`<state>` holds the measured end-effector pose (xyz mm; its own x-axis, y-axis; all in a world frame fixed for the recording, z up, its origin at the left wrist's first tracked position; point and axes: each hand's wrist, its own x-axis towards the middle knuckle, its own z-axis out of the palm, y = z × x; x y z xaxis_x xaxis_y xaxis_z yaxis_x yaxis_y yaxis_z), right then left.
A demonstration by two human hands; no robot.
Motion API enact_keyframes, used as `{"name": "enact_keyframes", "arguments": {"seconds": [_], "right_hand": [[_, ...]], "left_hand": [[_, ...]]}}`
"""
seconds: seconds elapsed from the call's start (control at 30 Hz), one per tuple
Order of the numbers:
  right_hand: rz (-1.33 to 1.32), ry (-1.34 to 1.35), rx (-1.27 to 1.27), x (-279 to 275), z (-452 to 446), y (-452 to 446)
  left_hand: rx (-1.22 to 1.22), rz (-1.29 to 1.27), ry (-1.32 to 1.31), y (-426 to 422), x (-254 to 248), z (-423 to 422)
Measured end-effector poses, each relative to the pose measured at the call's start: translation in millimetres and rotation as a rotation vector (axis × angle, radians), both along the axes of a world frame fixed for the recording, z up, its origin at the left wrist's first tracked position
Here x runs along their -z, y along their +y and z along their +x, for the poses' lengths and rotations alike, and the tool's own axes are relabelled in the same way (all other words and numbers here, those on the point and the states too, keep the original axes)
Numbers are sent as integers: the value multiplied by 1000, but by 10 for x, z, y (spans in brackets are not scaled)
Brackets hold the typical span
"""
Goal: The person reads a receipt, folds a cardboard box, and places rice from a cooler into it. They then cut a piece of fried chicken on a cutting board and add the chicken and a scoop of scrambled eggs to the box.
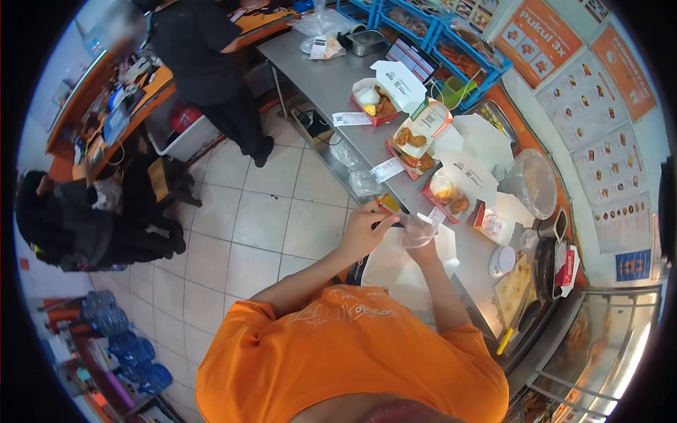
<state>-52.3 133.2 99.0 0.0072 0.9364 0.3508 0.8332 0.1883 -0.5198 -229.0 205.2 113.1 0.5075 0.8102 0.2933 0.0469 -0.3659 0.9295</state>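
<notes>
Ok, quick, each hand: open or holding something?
Left hand: partly curled beside a small dark item; hold unclear.
Right hand: partly closed; can't tell what it holds.

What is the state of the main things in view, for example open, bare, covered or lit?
Left hand, bare, bent
Right hand, covered in clear plastic
Food box nearest the hands, open, with food inside
Farthest food box, open, also with food inside
Yellow-handled tool, lying down, not held
White jar, open or closed cannot be told
Glass cabinet, appears lit inside
</notes>
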Motion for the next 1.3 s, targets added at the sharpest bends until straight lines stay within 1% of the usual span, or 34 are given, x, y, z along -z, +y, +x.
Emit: {"name": "enact_keyframes", "arguments": {"seconds": [0.07, 0.1, 0.2, 0.23, 0.3, 0.33, 0.37, 0.43, 0.47, 0.5, 0.57, 0.6, 0.63, 0.67, 0.73, 0.77, 0.8, 0.87, 0.93, 0.97, 1.0, 1.07, 1.1, 1.17, 1.2, 1.27, 1.3], "right_hand": [[-63, -117, 54, -2, 109, 208], [-48, -201, 66, 10, 168, 294], [-69, -145, 95, -160, 331, 581], [-79, -136, 100, -214, 423, 669], [15, 44, 44, -339, 583, 853], [14, -110, 90, -678, 592, 968], [12, -265, 136, -1087, 605, 1086], [-150, -422, 410, -1414, 731, 1078], [-247, -359, 437, -1465, 841, 1072], [-346, -299, 462, -1491, 951, 1066], [-544, 26, 491, -1533, 1040, 1049], [-470, 29, 444, -1517, 1086, 1088], [-399, 31, 402, -1500, 1093, 1140], [-434, 43, 425, -1483, 1043, 1212], [-546, 162, 670, -1541, 922, 1342], [-652, 85, 701, -1623, 874, 1464], [-681, 73, 715, -1655, 820, 1563], [-885, -90, 760, -1662, 696, 1681], [-948, -110, 753, -1568, 589, 1761], [-977, -123, 743, -1521, 531, 1810], [-994, -118, 756, -1499, 453, 1883], [-984, -55, 953, -1471, 270, 1995], [-1001, -46, 962, -1443, 163, 1970], [-990, 79, 1311, -1354, -49, 1869], [-994, 93, 1320, -1322, -101, 1837], [-1096, 95, 1471, -1291, -210, 1789], [-1161, 139, 1485, -1309, -207, 1738]], "left_hand": [[-45, 22, 61, 218, -105, 152], [-30, 26, 66, 352, -103, 217], [26, 43, 72, 749, -133, 379], [115, 14, 102, 907, -234, 403], [271, -57, 129, 1221, -450, 448], [277, -67, 142, 1348, -414, 500], [314, -111, 71, 1481, -359, 581], [344, -234, -87, 1623, -211, 735], [344, -264, -72, 1694, -184, 801], [371, -291, -153, 1772, -189, 871], [407, -384, -282, 1907, -119, 1064], [418, -419, -269, 1986, -77, 1125], [506, -453, -257, 2081, -91, 1176], [596, -487, -248, 2195, -77, 1235], [664, -532, -221, 2343, -7, 1369], [709, -530, -207, 2393, 15, 1444], [731, -568, -200, 2409, 64, 1514], [772, -614, -171, 2419, 82, 1608], [860, -661, -150, 2399, 114, 1664], [904, -741, -126, 2351, 128, 1687], [941, -728, -112, 2293, 142, 1696], [1029, -774, -103, 2193, 136, 1647], [1038, -791, -96, 2145, 126, 1623], [1176, -866, 59, 2128, 95, 1581], [1185, -869, 72, 2104, 120, 1554], [1261, -870, 46, 2093, 164, 1492], [1322, -867, 58, 2084, 189, 1463]]}}
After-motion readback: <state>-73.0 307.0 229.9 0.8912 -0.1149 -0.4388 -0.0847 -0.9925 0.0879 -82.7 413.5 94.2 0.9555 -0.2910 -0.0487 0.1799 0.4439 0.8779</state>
